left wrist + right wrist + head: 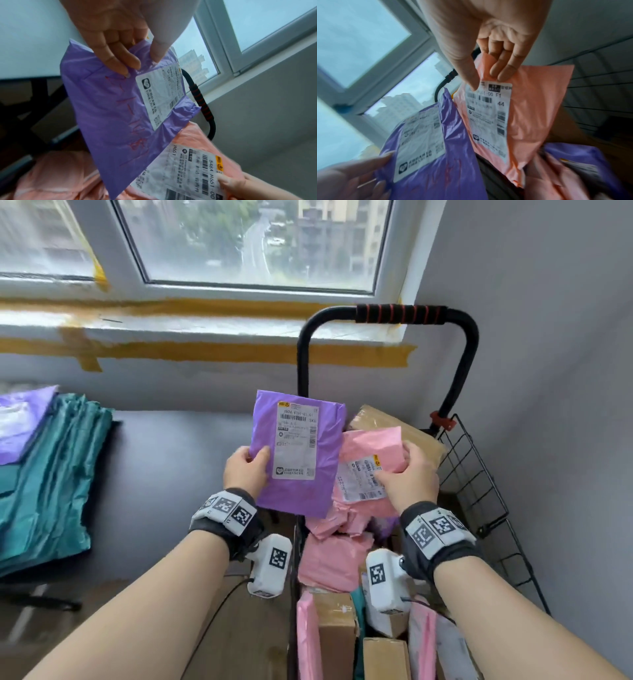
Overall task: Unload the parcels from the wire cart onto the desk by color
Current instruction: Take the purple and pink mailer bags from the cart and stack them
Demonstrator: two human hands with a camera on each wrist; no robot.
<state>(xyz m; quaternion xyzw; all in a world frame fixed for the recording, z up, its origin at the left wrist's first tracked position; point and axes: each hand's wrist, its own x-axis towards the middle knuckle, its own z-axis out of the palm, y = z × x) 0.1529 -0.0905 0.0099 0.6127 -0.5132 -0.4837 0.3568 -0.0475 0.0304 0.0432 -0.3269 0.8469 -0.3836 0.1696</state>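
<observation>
While the wire cart [479, 474] under both hands remains loaded, each pinched parcel should be lifted straight up, then carried left to the tabletop [171, 457], purple onto the purple stack. The left hand [245, 470] pinches the purple parcel [298, 453] by its lower left edge, long axis upright, label facing the person. Just right of it, the right hand [409, 474] pinches the pink parcel [370, 467], tilted.

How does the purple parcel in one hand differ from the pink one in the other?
The purple parcel is gripped by the left hand; the pink parcel by the right hand. The purple parcel is raised beside the wire cart; the pink parcel sits lower, over it. Both are soft plastic mailers with white shipping labels.
</observation>
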